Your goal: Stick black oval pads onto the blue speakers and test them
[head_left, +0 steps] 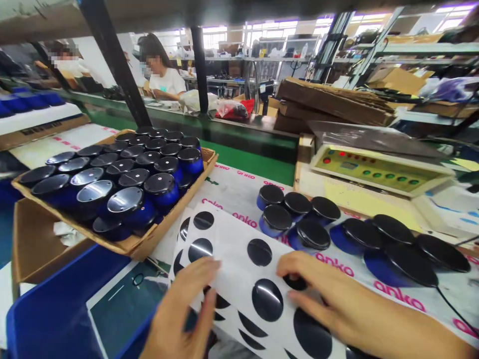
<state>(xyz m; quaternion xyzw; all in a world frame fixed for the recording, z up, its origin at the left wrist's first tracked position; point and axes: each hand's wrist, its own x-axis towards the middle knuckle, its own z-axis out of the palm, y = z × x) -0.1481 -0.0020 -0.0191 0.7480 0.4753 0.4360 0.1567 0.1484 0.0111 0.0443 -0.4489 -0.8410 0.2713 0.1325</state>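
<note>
White sheets of round black stickers (239, 271) lie overlapped and fanned out in front of me. My left hand (179, 314), slightly blurred, is at their left edge, its thumb and forefinger bent over the sheets. At the right side of the top sheet, the thumb and forefinger of my right hand (325, 294) curl around one black circle, with a gap between their tips. Whether that sticker is lifted cannot be seen. Right behind the sheets stand several blue cups or housings with glossy black round tops (312, 234).
A cardboard tray (168, 229) packed with similar black-topped blue pieces stands at left, above a blue bin (41, 319). A control box with buttons (381, 169) is at back right, near stacked flat cardboard (333, 102). Across the green conveyor (254, 159) sits a person (168, 80).
</note>
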